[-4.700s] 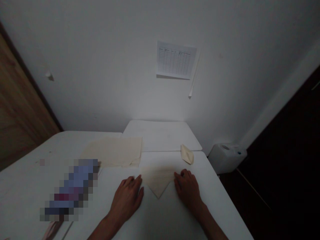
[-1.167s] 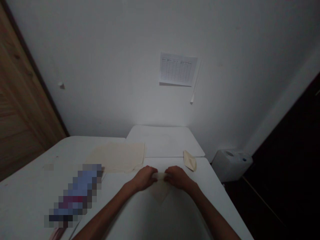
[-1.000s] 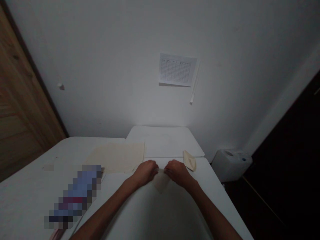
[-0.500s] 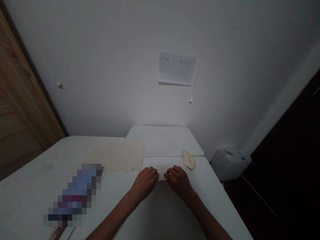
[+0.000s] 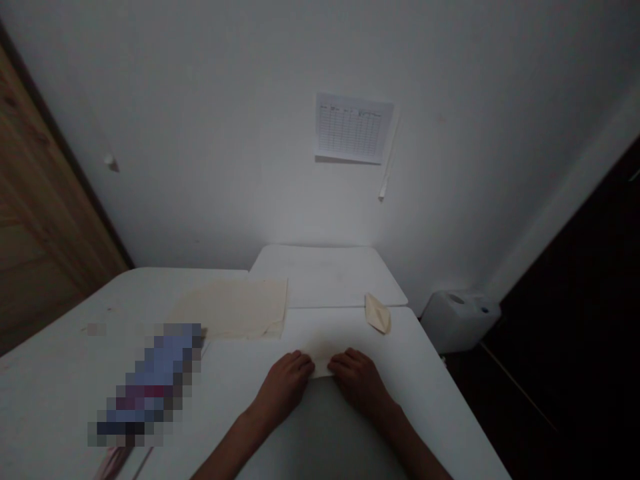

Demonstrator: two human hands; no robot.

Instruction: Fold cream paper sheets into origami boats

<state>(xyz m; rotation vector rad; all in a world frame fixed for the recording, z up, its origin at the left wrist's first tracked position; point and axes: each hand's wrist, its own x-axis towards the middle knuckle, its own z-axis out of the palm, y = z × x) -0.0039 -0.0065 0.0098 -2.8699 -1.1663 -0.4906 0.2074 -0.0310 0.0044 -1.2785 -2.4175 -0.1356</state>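
Between my hands lies a small cream sheet (image 5: 321,365), thin like paper or cloth, partly hidden under my fingers. My left hand (image 5: 289,379) has its fingers curled closed on the sheet's left side. On the right side, my right hand (image 5: 356,379) grips it the same way, fingers bent and pressed together. Both hands rest at the white table (image 5: 320,427). Beyond my right hand sits a folded cream piece (image 5: 377,314) with pointed corners. Larger flat cream sheets (image 5: 240,308) lie in a layered stack beyond my left hand.
A pixelated bluish object (image 5: 155,380) lies on the table at the left. Behind the table rises a grey wall with a printed chart (image 5: 354,128). A whitish plastic container (image 5: 460,320) stands on the floor at the right. Wooden boards (image 5: 40,187) border the far left.
Both hands have come a little nearer to me, with the small cream sheet still between them. The folded piece and the stack stay where they were; the view has shifted slightly.
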